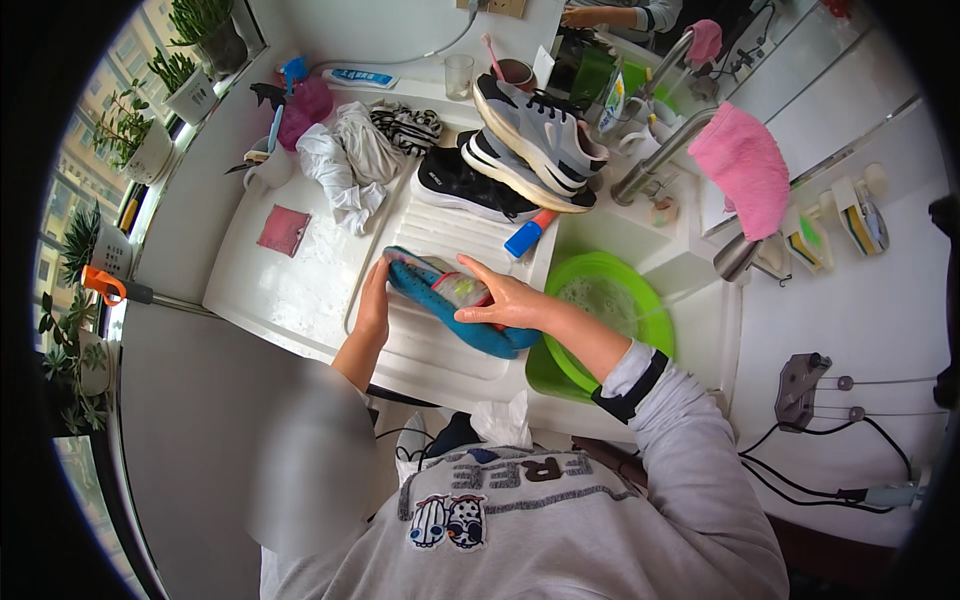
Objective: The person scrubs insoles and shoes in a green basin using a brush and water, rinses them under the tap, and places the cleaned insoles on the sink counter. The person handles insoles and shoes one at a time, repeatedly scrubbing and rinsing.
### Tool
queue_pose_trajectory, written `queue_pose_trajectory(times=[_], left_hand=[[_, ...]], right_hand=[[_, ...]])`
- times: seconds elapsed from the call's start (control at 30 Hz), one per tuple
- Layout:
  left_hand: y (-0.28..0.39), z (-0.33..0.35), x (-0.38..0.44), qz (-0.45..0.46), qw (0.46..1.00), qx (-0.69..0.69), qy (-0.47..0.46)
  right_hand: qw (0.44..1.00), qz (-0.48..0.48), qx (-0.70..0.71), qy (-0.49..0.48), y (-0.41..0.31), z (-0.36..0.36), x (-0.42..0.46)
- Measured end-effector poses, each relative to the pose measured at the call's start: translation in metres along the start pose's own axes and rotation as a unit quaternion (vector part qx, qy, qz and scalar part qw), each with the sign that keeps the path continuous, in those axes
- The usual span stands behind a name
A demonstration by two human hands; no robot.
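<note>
Over the ribbed washboard of a white sink counter (pixel 405 364), I see a blue shoe insole (pixel 487 343) held at a slant. Its far left end rests against the fingers of my left hand (pixel 371 296). My right hand (pixel 506 296) grips a greyish scrubbing pad (pixel 459 288) with red edging, pressed on the insole's upper face. The fingers hide part of the pad. To the right, a green basin (pixel 660 311) of sudsy water stands in the sink, partly under my right forearm.
Grey sneakers (pixel 525 127) are stacked on a black shoe (pixel 472 184) behind the washboard, near a blue-and-red object (pixel 529 236). Wet cloths (pixel 352 165) and a pink pad (pixel 283 230) lie left. A tap (pixel 652 161) with a pink cloth (pixel 746 169) overhangs the right side.
</note>
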State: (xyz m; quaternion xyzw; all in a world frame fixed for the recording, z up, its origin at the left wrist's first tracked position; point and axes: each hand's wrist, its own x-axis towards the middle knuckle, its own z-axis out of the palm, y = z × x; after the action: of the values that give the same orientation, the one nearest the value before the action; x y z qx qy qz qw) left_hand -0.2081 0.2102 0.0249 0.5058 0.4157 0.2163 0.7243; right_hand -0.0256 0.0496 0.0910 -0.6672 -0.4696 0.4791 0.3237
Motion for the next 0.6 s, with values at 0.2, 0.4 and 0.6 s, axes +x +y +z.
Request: queue_pose_trajectory(times=[0.2, 0.4, 0.6], left_hand=[[-0.009, -0.030, 0.002, 0.057, 0.989, 0.097, 0.093], [-0.014, 0.003, 0.015, 0.296, 0.902, 0.305, 0.073], [0.039, 0.091, 0.015, 0.169, 0.971, 0.104, -0.131]], right_hand=[[0.771, -0.138, -0.386, 0.487, 0.014, -0.092, 0.061], [0.798, -0.012, -0.342, 0.496, 0.037, -0.159, 0.067], [0.816, -0.147, -0.198, 0.523, 0.017, -0.125, 0.000]])
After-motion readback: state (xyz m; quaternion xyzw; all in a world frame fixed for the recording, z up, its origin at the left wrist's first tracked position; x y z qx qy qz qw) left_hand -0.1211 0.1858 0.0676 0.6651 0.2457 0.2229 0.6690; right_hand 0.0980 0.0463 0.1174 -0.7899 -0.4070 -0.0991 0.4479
